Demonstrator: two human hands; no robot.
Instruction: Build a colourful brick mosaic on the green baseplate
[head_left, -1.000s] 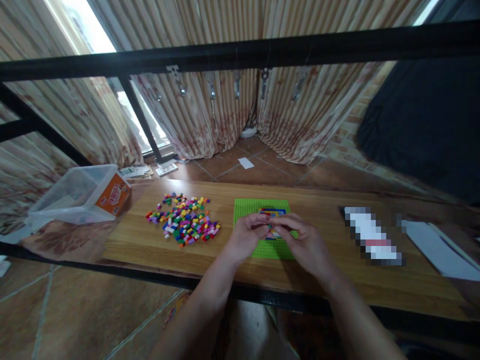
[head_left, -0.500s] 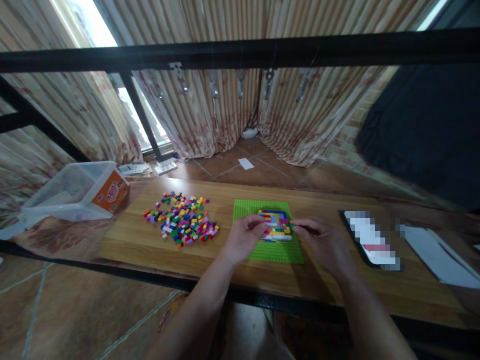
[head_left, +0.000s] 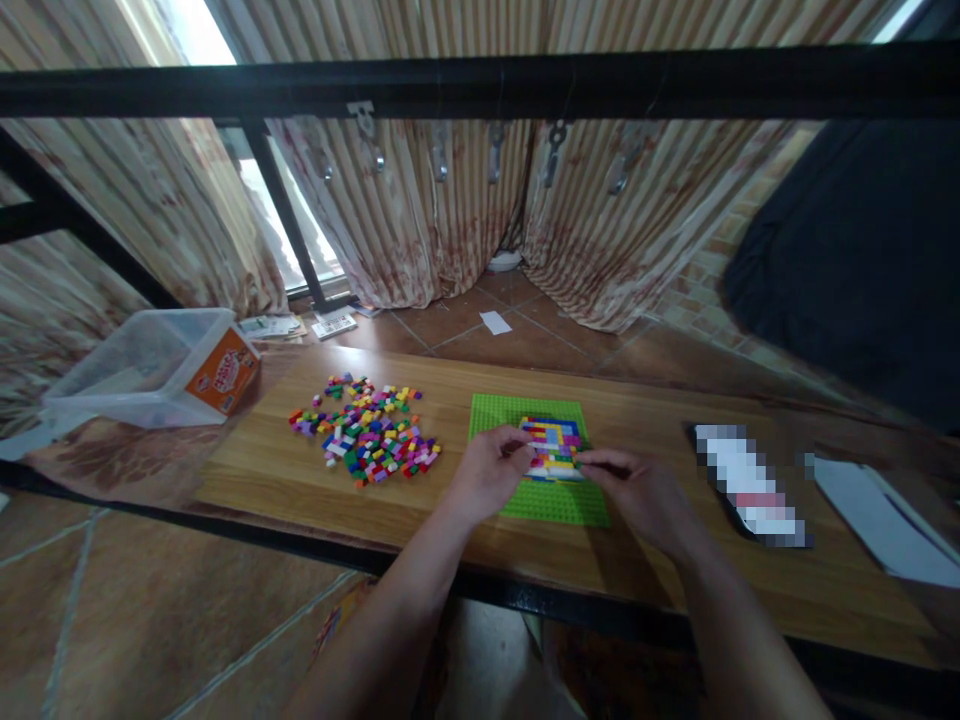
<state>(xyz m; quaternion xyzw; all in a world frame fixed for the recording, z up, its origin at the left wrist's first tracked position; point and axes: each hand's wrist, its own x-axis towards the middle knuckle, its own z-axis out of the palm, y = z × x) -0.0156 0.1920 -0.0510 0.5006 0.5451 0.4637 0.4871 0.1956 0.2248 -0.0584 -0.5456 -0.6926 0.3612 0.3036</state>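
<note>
A low block of multicoloured toy bricks (head_left: pixel 557 437) is built on a green studded baseplate (head_left: pixel 555 508). My left hand (head_left: pixel 491 468) lies over the baseplate's left part, thumb and forefinger pinched against the left edge of the block; anything between those fingertips is hidden. At the opposite edge my right hand (head_left: pixel 637 490) has its thumb and forefinger closed on what looks like a small green brick, touching the block. To the left, a loose heap of small coloured bricks (head_left: pixel 375 440) is spread over the wooden tabletop (head_left: pixel 300 500).
An open clear plastic bin (head_left: pixel 142 365) with an orange label stands beyond the table's left end. On the right lie a phone-like device (head_left: pixel 750 485), its screen blurred, and white paper (head_left: pixel 877 515). A black metal rail (head_left: pixel 480 85) with hanging hooks crosses beyond the table.
My right hand has moved slightly left, bringing its fingertips against the block's right side. The left hand stays at the left edge. The whole view has shifted a little.
</note>
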